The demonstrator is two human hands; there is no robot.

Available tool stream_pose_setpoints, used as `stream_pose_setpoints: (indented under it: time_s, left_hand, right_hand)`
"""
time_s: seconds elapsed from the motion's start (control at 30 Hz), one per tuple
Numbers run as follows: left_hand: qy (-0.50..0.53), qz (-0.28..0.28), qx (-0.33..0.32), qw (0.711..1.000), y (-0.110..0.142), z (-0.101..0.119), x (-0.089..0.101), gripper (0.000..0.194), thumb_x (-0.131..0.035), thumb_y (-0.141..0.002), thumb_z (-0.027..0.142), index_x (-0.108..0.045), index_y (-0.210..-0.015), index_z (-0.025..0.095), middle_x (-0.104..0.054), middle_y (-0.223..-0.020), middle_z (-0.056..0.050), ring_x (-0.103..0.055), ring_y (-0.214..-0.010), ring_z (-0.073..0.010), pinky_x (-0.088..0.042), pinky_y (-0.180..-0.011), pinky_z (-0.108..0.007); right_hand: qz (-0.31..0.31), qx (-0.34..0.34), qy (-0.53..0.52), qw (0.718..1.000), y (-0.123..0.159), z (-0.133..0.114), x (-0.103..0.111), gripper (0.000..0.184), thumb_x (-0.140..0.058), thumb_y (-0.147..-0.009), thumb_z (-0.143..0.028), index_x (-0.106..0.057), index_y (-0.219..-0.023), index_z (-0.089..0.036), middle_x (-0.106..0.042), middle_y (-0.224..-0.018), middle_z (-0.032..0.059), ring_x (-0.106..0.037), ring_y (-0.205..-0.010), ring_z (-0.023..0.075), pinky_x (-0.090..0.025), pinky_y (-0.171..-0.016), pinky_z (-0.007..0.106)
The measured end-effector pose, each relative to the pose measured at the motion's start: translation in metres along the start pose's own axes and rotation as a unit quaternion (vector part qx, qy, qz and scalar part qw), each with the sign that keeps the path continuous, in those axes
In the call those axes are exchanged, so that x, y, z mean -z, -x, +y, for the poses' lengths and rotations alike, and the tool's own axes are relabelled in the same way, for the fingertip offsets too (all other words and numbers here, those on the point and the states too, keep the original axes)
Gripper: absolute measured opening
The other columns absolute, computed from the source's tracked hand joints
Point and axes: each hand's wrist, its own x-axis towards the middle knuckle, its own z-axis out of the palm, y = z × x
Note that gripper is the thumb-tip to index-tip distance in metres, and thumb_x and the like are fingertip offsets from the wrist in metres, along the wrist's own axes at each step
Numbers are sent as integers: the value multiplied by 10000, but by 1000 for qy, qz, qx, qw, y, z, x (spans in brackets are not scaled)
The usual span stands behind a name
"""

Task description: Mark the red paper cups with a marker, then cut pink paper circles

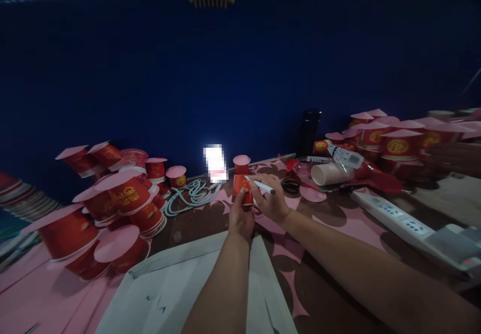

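Observation:
Low in front of me, my left hand [240,219] is closed around a red paper cup [238,186], its thumb across the cup's front. My right hand [274,201] grips a white marker pen [265,187] with a dark end. The pen's other end points at the upper part of the cup and seems to touch it or come very near. Just behind stands another red cup topped by a pink paper disc [241,159]. Beneath my forearms lies a white board or shallow box lid [180,284] with dark marks.
Stacked red cups with pink discs [128,194] crowd the left; more cups [400,146] stand far right. A glowing phone screen [215,163], pale cable [191,196], scissors [290,186], black bottle [308,132], nested paper cups [330,174], power strip [398,216] and pink paper offcuts [287,249] surround me.

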Motion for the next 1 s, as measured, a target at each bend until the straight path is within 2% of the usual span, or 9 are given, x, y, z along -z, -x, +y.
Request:
stream_pose_setpoints:
  time_s: [0.5, 1.0]
  left_hand:
    - [20, -3, 0, 1000, 0, 1, 1, 144, -611, -764, 149, -669, -896, 151, -694, -864, -38, -656, -791, -111, -489, -783, -211]
    - [28, -23, -1, 999, 0, 3, 0, 188, -593, -777, 160, -662, -951, 144, -699, -920, -54, -657, -838, -131, -488, -816, -233]
  right_hand:
    - [1, 0, 9, 1000, 0, -1, 0, 165, -497, -862, -211, -604, -987, -196, -682, -952, 62, -616, -900, 195, -399, -814, 368]
    - [-3, -3, 19, 1000, 0, 0, 0, 166, -494, -869, -227, -611, -979, -187, -684, -948, 67, -616, -892, 197, -395, -816, 357]
